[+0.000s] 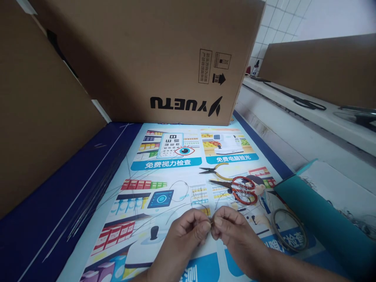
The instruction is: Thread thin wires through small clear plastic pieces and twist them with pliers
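My left hand (pixel 189 231) and my right hand (pixel 232 235) meet fingertip to fingertip low in the middle of the view, just above the printed sheet. Both are closed in a pinch on a thin wire (pixel 212 222), of which only a tiny bit shows between the fingers. Fine wire (pixel 196 197) curves over the sheet just beyond the hands. Past my right hand lie red-handled scissors (pixel 245 190), blades pointing left. Behind them are small pliers (pixel 216 169) with yellow handles, their jaws apart. A ring of coiled wire (pixel 289 230) lies right of my right hand.
A large cardboard box (pixel 164 58) stands upright at the back, and a cardboard panel (pixel 44 109) on the left. Long straight wires (pixel 85 207) lie across the left side. A teal box (pixel 311 211) with tangled wire bits sits at right, below a white ledge (pixel 279 98).
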Demonstrator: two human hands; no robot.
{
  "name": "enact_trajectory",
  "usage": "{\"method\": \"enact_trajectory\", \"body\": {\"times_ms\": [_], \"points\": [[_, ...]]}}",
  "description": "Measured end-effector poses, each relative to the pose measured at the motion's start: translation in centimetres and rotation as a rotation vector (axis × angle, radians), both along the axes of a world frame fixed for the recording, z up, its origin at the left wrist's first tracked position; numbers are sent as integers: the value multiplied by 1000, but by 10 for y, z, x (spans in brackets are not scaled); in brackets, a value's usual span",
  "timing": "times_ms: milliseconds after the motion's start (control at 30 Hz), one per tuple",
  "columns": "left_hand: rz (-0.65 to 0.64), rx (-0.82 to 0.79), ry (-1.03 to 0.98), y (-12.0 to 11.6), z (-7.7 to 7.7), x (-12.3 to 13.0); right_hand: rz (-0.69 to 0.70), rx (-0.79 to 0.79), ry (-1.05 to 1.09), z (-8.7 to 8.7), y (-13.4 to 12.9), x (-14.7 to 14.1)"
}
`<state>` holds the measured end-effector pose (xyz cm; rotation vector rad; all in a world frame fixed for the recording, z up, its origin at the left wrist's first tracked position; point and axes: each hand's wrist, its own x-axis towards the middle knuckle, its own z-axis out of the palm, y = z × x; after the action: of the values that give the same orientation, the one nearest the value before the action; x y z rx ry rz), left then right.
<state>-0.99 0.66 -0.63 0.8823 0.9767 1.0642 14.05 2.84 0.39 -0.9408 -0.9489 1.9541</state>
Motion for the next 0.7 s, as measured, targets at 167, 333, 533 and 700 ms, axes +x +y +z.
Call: {"method": "enact_trajectory", "body": {"times_ms": [167, 333, 533, 700], "points": [[-8, -7, 9, 0, 1, 0, 8, 0, -26, -5, 2, 2], [-6, -20, 1, 1, 2, 1, 7, 9, -20, -7, 2, 2], [-2, -28, 19, 1, 1, 1, -6, 2, -41, -6, 0, 2], [-15, -36, 35, 0, 0, 0, 4, 3, -60, -6, 1, 3]]}}
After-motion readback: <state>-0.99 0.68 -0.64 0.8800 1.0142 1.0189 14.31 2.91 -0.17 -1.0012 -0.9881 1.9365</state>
